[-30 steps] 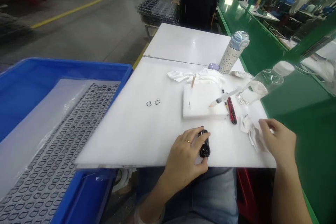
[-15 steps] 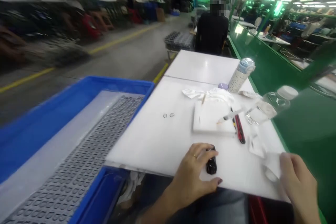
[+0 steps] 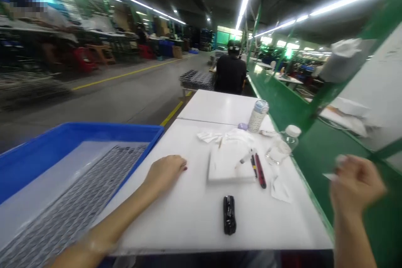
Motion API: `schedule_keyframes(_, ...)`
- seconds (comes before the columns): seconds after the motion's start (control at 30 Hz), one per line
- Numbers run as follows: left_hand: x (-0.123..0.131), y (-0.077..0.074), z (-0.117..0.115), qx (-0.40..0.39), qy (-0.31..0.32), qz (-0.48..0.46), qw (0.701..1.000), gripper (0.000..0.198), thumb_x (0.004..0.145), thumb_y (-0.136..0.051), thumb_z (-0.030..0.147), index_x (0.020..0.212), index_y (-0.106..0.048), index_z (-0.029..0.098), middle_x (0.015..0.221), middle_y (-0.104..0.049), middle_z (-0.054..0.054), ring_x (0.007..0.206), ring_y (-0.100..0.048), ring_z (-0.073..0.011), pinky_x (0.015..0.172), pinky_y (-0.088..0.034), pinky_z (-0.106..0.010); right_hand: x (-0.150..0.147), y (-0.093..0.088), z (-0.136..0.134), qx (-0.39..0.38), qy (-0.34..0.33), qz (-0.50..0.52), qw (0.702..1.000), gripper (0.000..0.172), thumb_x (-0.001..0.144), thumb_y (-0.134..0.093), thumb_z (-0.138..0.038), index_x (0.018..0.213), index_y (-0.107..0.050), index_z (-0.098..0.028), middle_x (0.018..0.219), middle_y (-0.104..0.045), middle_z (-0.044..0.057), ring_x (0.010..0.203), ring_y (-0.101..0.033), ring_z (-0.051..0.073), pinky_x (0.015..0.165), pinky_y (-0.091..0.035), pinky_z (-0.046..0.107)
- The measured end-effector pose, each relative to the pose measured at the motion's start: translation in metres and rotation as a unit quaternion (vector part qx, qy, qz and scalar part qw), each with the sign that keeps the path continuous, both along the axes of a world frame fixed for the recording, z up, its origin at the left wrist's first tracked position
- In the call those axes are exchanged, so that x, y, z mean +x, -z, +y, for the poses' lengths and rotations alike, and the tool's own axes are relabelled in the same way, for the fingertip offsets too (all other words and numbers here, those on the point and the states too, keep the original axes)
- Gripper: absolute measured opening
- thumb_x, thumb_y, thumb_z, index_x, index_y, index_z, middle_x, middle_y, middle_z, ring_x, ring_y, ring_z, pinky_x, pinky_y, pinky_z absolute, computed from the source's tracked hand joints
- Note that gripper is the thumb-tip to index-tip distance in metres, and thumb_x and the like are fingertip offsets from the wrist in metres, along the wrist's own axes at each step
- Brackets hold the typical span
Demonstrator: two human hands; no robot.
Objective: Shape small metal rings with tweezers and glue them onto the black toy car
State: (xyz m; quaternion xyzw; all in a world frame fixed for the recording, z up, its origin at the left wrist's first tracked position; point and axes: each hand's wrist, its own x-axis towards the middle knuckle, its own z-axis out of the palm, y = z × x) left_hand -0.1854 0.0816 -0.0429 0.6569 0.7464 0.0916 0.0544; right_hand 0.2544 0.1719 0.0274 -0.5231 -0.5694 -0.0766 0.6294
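Our left hand (image 3: pixel 166 169) rests palm-down on the white table (image 3: pixel 188 226), fingers loosely curled and holding nothing. Our right hand (image 3: pixel 356 182) hangs blurred beyond the table's green edge, closed on what seems a white scrap (image 3: pixel 329 176). The black part (image 3: pixel 229 214) lies between them, touched by neither — a lull, we judge. Lifting it calls for a fingertip grasp along its sides.

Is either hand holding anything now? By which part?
Right hand, raised beside the table, pinches a pale scrap by one end, though blurred. Left hand rests palm-down on the table; whether it grips anything cannot be told.
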Motion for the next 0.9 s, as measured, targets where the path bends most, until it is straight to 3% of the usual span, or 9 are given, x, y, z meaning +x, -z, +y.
schedule_keyframes(0.1, 0.000, 0.003, 0.001, -0.032, -0.003, 0.018, 0.999, 0.033, 0.096, -0.044, 0.015, 0.075, -0.069, 0.018, 0.090, -0.076, -0.010, 0.085, -0.071, -0.0280, 0.063, -0.040, -0.032, -0.017, -0.010, 0.038, 0.001, -0.036, -0.098, 0.995, 0.044, 0.101, -0.049, -0.058, 0.094, -0.071, -0.019, 0.082, -0.067, 0.006, 0.072, -0.061, 0.019, 0.065, -0.051, 0.033)
schedule_keyframes(0.2, 0.000, 0.005, 0.002, -0.049, -0.010, 0.037, 0.998, 0.036, 0.094, -0.040, 0.005, 0.090, -0.074, 0.017, 0.101, -0.076, -0.012, 0.097, -0.072, -0.0301, 0.074, -0.046, -0.036, -0.034, -0.008, 0.075, -0.001, -0.072, -0.174, 0.982, 0.049, 0.096, -0.050, -0.063, 0.106, -0.069, -0.019, 0.101, -0.068, 0.012, 0.092, -0.066, 0.027, 0.078, -0.055, 0.041)
schedule_keyframes(0.3, 0.004, 0.005, 0.003, -0.049, -0.027, 0.055, 0.997, 0.033, 0.094, -0.043, -0.001, 0.099, -0.073, 0.014, 0.106, -0.075, -0.011, 0.100, -0.070, -0.0260, 0.087, -0.050, -0.039, -0.044, 0.006, 0.095, 0.003, -0.099, -0.211, 0.973, 0.048, 0.091, -0.054, -0.063, 0.109, -0.066, -0.020, 0.108, -0.067, 0.014, 0.103, -0.066, 0.031, 0.088, -0.055, 0.046)
schedule_keyframes(0.4, 0.007, 0.003, 0.004, -0.034, -0.041, 0.060, 0.997, 0.015, 0.099, -0.056, 0.009, 0.100, -0.070, 0.014, 0.103, -0.074, -0.006, 0.099, -0.070, -0.0218, 0.093, -0.052, -0.041, -0.044, 0.023, 0.104, 0.022, -0.098, -0.198, 0.975, 0.045, 0.096, -0.046, -0.059, 0.116, -0.060, -0.021, 0.113, -0.067, 0.015, 0.105, -0.068, 0.031, 0.082, -0.057, 0.043)
schedule_keyframes(0.47, 0.009, 0.001, 0.003, -0.013, -0.052, 0.057, 0.997, 0.025, 0.098, -0.048, 0.002, 0.102, -0.070, 0.015, 0.100, -0.075, -0.006, 0.097, -0.072, -0.0220, 0.088, -0.053, -0.037, -0.042, 0.033, 0.108, 0.031, -0.092, -0.187, 0.978, 0.045, 0.096, -0.045, -0.060, 0.118, -0.057, -0.022, 0.114, -0.067, 0.014, 0.105, -0.069, 0.032, 0.078, -0.057, 0.042)
schedule_keyframes(0.63, 0.014, 0.001, 0.000, 0.058, -0.027, 0.046, 0.997, 0.062, 0.076, -0.034, -0.018, 0.109, -0.069, 0.021, 0.114, -0.073, -0.006, 0.104, -0.072, -0.0171, 0.083, -0.050, -0.023, -0.041, 0.048, 0.122, 0.014, -0.077, -0.177, 0.981, 0.047, 0.097, -0.042, -0.062, 0.121, -0.055, -0.024, 0.120, -0.065, 0.016, 0.096, -0.069, 0.034, 0.066, -0.056, 0.043)
schedule_keyframes(0.8, 0.019, 0.017, -0.011, 0.081, 0.038, 0.062, 0.994, 0.062, 0.081, -0.031, -0.017, 0.112, -0.070, 0.021, 0.107, -0.072, -0.007, 0.093, -0.072, -0.0186, 0.079, -0.051, -0.024, -0.036, 0.053, 0.127, -0.019, -0.085, -0.159, 0.983, 0.049, 0.095, -0.043, -0.063, 0.124, -0.055, -0.025, 0.126, -0.064, 0.015, 0.108, -0.067, 0.035, 0.077, -0.058, 0.047)
schedule_keyframes(0.9, 0.021, 0.032, -0.020, 0.059, 0.061, 0.073, 0.994, 0.056, 0.078, -0.034, -0.018, 0.098, -0.073, 0.018, 0.094, -0.072, -0.009, 0.085, -0.071, -0.0219, 0.075, -0.051, -0.027, -0.015, 0.051, 0.122, -0.032, -0.069, -0.101, 0.992, 0.058, 0.092, -0.046, -0.067, 0.126, -0.055, -0.021, 0.126, -0.061, 0.020, 0.120, -0.060, 0.043, 0.091, -0.055, 0.059)
